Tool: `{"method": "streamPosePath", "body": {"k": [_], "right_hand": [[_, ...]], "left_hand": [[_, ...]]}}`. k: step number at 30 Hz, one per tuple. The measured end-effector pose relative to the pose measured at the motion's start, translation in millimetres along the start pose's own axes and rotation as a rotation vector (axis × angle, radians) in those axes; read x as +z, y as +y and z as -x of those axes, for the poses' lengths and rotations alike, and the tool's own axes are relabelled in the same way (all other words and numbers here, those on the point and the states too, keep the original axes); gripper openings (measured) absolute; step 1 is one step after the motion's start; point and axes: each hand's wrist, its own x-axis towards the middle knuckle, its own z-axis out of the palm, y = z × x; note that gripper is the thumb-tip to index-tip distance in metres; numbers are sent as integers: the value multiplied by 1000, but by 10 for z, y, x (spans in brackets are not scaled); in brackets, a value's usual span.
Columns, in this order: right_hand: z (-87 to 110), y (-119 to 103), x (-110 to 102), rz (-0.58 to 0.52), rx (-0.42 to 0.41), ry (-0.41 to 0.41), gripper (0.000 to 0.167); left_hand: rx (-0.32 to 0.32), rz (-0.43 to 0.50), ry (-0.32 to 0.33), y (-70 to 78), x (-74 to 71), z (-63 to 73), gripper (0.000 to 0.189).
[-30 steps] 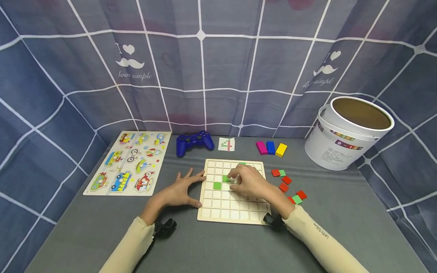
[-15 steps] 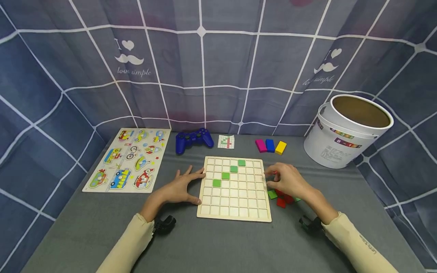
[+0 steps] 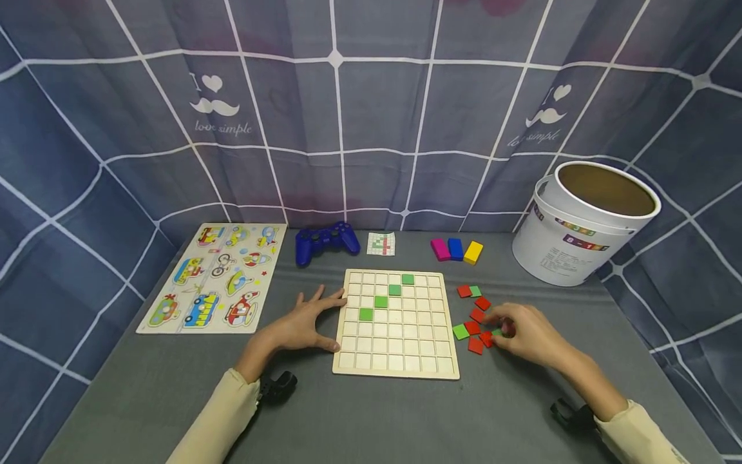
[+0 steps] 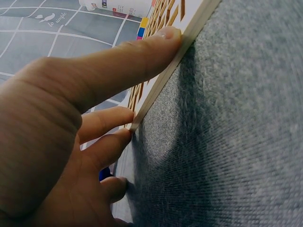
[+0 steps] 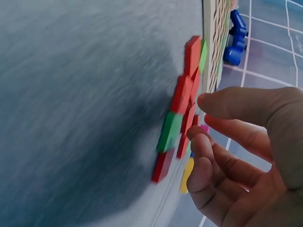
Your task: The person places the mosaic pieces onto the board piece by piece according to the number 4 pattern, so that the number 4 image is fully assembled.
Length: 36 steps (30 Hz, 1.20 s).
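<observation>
Head view: left hand (image 3: pixel 298 325) spread, thumb touching board (image 3: pixel 411 328) edge; right hand (image 3: pixel 527 332) fingers bent, thumb apart, red tiles (image 3: pixel 475 346), green tiles (image 3: pixel 460 332) near fingertips.

the head view looks forward and down from above, far enough back for the left hand (image 3: pixel 298 325), right hand (image 3: pixel 530 336), gridded board (image 3: pixel 396 331) and curtain (image 3: pixel 379 116). each wrist view sits close and tilted sideways: the left faces the board's edge past the thumb (image 4: pixel 128 61), the right faces the tiles (image 5: pixel 181 97). all three share the board.
</observation>
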Motion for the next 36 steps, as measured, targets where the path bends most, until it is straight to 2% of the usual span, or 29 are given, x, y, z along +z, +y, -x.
{"method": "streamPosePath", "body": {"k": [5, 12, 17, 28, 33, 36], "right_hand": [[78, 56, -34, 55, 15, -19, 37], [88, 87, 6, 78, -51, -3, 43], [104, 103, 27, 91, -71, 7, 39], [99, 111, 22, 81, -7, 20, 26], [70, 34, 19, 74, 8, 37, 26], [27, -45, 40, 49, -21, 65, 28]], "left_hand": [[-6, 4, -5, 1, -2, -3, 95], [-14, 11, -1, -7, 3, -2, 95], [-17, 10, -3, -6, 0, -15, 95], [-24, 14, -1, 19, -31, 31, 95], [-21, 9, -3, 13, -25, 22, 95], [-27, 11, -10, 16, -29, 9, 95]]}}
